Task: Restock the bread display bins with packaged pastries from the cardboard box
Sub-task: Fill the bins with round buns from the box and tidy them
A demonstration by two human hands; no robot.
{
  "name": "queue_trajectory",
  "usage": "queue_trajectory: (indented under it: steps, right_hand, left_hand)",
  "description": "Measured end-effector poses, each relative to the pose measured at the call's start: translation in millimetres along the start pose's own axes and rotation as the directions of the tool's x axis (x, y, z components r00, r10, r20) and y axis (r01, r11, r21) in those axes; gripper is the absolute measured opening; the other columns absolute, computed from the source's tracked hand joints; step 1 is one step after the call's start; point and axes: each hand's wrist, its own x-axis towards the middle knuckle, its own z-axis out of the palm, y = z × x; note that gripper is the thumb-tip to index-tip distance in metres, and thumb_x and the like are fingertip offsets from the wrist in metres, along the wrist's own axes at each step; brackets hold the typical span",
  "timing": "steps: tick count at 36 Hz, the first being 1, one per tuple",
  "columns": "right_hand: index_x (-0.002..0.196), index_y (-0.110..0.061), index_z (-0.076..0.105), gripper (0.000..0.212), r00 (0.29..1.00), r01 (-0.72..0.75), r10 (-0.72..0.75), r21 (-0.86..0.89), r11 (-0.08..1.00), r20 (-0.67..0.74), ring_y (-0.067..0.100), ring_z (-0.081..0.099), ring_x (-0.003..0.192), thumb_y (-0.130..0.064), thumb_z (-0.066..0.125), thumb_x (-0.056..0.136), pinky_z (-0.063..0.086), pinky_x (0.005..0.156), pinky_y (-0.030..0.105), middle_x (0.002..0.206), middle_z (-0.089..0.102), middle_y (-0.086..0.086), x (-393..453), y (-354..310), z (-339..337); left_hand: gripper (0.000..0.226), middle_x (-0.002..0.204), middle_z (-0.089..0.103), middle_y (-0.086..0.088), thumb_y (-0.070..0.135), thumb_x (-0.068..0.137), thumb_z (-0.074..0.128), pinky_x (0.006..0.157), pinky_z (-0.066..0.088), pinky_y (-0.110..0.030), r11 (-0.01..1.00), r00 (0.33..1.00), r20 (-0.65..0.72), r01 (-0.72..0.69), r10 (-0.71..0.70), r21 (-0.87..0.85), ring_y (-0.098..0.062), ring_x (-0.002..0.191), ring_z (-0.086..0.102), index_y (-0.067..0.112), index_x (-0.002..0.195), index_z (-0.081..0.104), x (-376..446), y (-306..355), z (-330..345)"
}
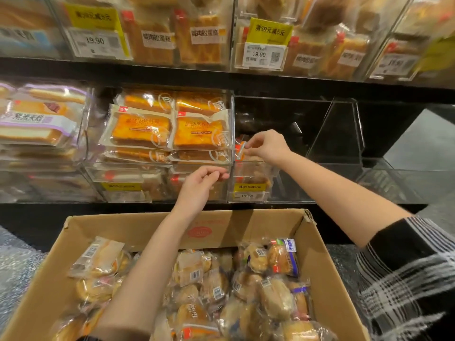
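Head view: person facing shelves of clear bins, box [320, 254] below the arms.
Right hand [267, 145]: raised at the middle shelf, fingertips pinching the edge of a packet [240, 151] just inside the bin [344, 134] right of the orange toast packs [167, 130].
Left hand [200, 184]: lower, in front of the toast bin's front edge, fingers curled with tips near the thumb; cannot tell whether it holds anything.
Packet: small, clear wrap with an orange-red strip, mostly hidden by the bin wall and glare.
Pastries [246, 286]: heaped loose in the box, under both forearms; clear wrappers, golden-brown buns, white barcode labels, some blue-purple trim.
Right bin: mostly dark inside.
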Motion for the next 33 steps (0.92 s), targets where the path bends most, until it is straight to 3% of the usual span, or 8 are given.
queue_trajectory:
  steps: [2, 5, 9, 12, 17, 22, 27, 33]
  right_hand:
    - [0.094, -0.015, 0.072, 0.009, 0.993, 0.073, -0.068, 0.042, 0.996, -0.101, 0.009, 0.06, 0.091, -0.019, 0.069, 0.087, 0.049, 0.084, 0.026, 0.092, 0.066, -0.004, -13.7, -4.6, 2.9]
    - [0.095, -0.019, 0.07, 0.008, 0.968, 0.152, -0.126, 0.109, 0.982, -0.215, 0.002, 0.059, 0.085, -0.022, 0.065, 0.09, 0.046, 0.074, 0.017, 0.086, 0.063, -0.012, -39.9, -14.9, 11.2]
    - [0.093, -0.022, 0.068, 0.006, 0.947, 0.194, -0.127, 0.211, 0.958, -0.294, 0.002, 0.06, 0.083, -0.025, 0.064, 0.091, 0.049, 0.069, 0.014, 0.084, 0.063, -0.014, -77.5, -30.9, 33.6]
    - [0.089, -0.021, 0.068, 0.004, 0.967, 0.188, -0.128, 0.279, 0.942, -0.22, -0.002, 0.057, 0.079, -0.021, 0.064, 0.091, 0.044, 0.068, 0.006, 0.082, 0.062, -0.014, -100.7, -40.6, 56.9]
    - [0.085, -0.02, 0.071, 0.006, 0.992, 0.121, -0.106, 0.312, 0.942, -0.064, 0.0, 0.058, 0.078, -0.019, 0.066, 0.088, 0.044, 0.07, 0.011, 0.081, 0.066, -0.013, -123.3, -41.5, 100.3]
    - [0.083, -0.02, 0.07, 0.007, 0.979, 0.033, -0.077, 0.222, 0.974, 0.19, 0.007, 0.06, 0.085, -0.015, 0.067, 0.086, 0.048, 0.078, 0.02, 0.086, 0.068, -0.008, -138.0, -33.4, 136.4]
    - [0.081, -0.023, 0.066, 0.01, 0.914, 0.004, -0.029, 0.065, 0.998, 0.404, 0.007, 0.058, 0.079, -0.015, 0.068, 0.086, 0.043, 0.071, 0.018, 0.079, 0.063, -0.009, -152.6, -21.6, 161.6]
    - [0.084, -0.017, 0.069, 0.006, 0.873, 0.006, 0.006, -0.025, 1.0, 0.488, 0.01, 0.058, 0.076, -0.016, 0.065, 0.088, 0.044, 0.064, 0.018, 0.079, 0.062, -0.007, -155.1, -9.9, 177.2]
  left_hand:
    - [0.022, 0.096, 0.069, 0.005, 0.009, 0.1, 0.044, 0.08, 0.047, -0.014, 0.998, 0.998, 0.047, 0.04, -0.042, 0.044, -0.005, 0.089, 0.064, 0.014, 0.106, 0.064, -3.4, -5.4, -4.5]
    - [0.019, 0.095, 0.069, 0.002, 0.01, 0.099, 0.045, 0.078, 0.048, -0.015, 0.98, 0.975, 0.19, 0.079, -0.114, 0.181, -0.007, 0.082, 0.066, 0.016, 0.104, 0.063, -10.5, -11.9, -15.2]
    - [0.014, 0.098, 0.07, 0.004, 0.02, 0.099, 0.049, 0.088, 0.05, -0.031, 0.914, 0.895, 0.365, 0.104, -0.258, 0.392, -0.008, 0.085, 0.068, 0.022, 0.106, 0.061, -21.9, -16.5, -32.7]
    - [0.01, 0.094, 0.067, 0.004, 0.023, 0.099, 0.049, 0.09, 0.049, -0.039, 0.842, 0.831, 0.4, 0.142, -0.388, 0.521, -0.009, 0.088, 0.067, 0.021, 0.105, 0.057, -30.9, -18.3, -45.2]
    - [0.023, 0.083, 0.06, 0.005, 0.031, 0.098, 0.048, 0.072, 0.042, -0.027, 0.692, 0.792, 0.417, 0.01, -0.446, 0.721, -0.011, 0.077, 0.054, 0.022, 0.077, 0.053, -44.5, -21.1, -62.8]
    - [0.024, 0.105, 0.064, -0.002, 0.033, 0.097, 0.05, 0.088, 0.044, -0.03, 0.58, 0.701, 0.425, -0.021, -0.572, 0.815, -0.02, 0.095, 0.06, 0.016, 0.109, 0.061, -60.1, -37.7, -78.5]
    - [0.029, 0.115, 0.066, -0.007, 0.03, 0.094, 0.056, 0.079, 0.043, -0.027, 0.378, 0.647, 0.308, -0.033, -0.698, 0.925, -0.023, 0.099, 0.058, 0.011, 0.115, 0.064, -71.8, -74.7, -94.7]
    - [0.049, 0.082, 0.056, -0.004, 0.024, 0.092, 0.063, 0.071, 0.041, -0.032, 0.235, 0.578, 0.255, -0.111, -0.775, 0.966, -0.023, 0.083, 0.052, -0.001, 0.13, 0.047, -84.1, -98.6, -97.3]
